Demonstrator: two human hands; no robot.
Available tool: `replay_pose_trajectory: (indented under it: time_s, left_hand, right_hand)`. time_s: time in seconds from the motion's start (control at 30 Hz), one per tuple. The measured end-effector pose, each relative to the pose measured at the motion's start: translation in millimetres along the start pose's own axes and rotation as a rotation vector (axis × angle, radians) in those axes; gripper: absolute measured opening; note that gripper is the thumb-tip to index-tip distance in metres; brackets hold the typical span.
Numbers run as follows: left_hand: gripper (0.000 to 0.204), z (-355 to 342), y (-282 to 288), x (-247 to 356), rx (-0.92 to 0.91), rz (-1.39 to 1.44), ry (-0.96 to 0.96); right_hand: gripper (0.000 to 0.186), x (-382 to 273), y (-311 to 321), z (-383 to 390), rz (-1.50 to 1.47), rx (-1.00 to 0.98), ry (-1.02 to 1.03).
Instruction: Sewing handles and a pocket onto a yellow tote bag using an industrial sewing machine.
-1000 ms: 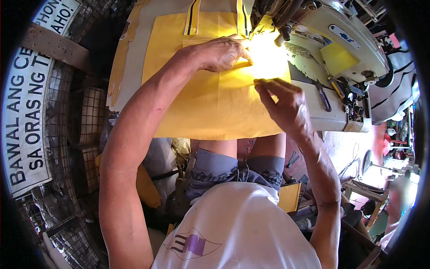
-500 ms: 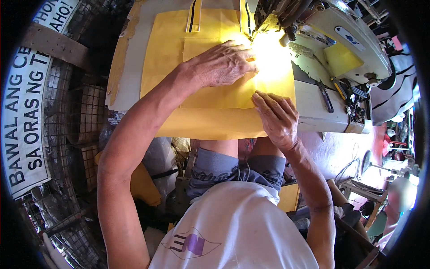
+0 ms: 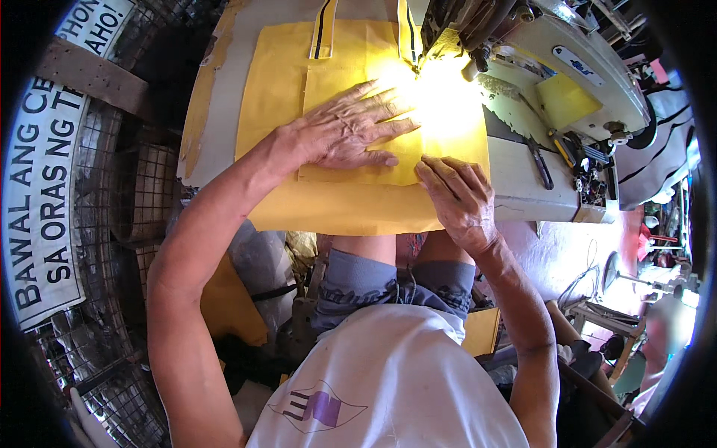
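A yellow fabric panel [image 3: 343,207] lies flat on the sewing machine table, with a smaller yellow piece on top of it. Two yellow straps with a dark stripe, the nearer-left one [image 3: 323,31] and another [image 3: 408,33], run off its far edge. My left hand [image 3: 357,125] rests on the smaller piece, fingers spread and pointing right. At the panel's right side my right hand [image 3: 459,194] bends its fingertips down onto the fabric by the smaller piece's edge; whether they pinch it is unclear. The sewing machine [image 3: 590,63] stands beyond, its needle area washed out by a bright lamp.
On the table's right lie dark-handled scissors [image 3: 541,163], a yellow-and-black cutter [image 3: 564,148] and small metal parts [image 3: 594,190]. Wire mesh [image 3: 97,172] and a white sign [image 3: 45,216] stand to the left. Another person [image 3: 665,336] appears at the far right.
My left hand has slid left and a little nearer me, and its fingers have spread apart. The fabric has shifted slightly; my right hand stays almost in place.
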State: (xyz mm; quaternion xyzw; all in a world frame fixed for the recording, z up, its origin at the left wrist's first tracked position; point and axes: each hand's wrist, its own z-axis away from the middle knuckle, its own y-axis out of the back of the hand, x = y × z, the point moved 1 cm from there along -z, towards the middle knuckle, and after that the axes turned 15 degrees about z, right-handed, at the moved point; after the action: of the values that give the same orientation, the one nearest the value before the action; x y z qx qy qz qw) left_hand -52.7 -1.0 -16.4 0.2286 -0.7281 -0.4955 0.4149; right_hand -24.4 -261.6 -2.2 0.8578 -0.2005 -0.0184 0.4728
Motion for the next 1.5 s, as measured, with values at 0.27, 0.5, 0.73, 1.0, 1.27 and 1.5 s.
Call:
replay_pose_trajectory:
  time_s: [0.27,0.5,0.73,1.0,1.27,1.5]
  left_hand:
    - [0.072,49,31,-33,0.057,-0.223,0.230]
    - [0.046,41,42,-31,0.427,-0.094,0.546]
    - [0.022,16,55,-49,0.390,0.103,0.809]
    - [0.020,-4,39,-15,0.402,-0.125,0.382]
    - [0.038,-25,-1,29,0.357,0.031,0.245]
    - [0.052,-33,5,33,0.383,-0.016,0.212]
  right_hand:
    - [0.038,0,3,2,-0.015,-0.053,0.012]
    - [0.038,-2,6,1,-0.073,-0.083,-0.025]
    - [0.034,-4,4,2,-0.125,-0.025,-0.089]
    - [0.035,-1,4,5,-0.161,-0.006,-0.068]
    - [0.037,-2,4,8,-0.179,-0.020,-0.089]
    - [0.037,4,8,6,-0.208,-0.095,-0.067]
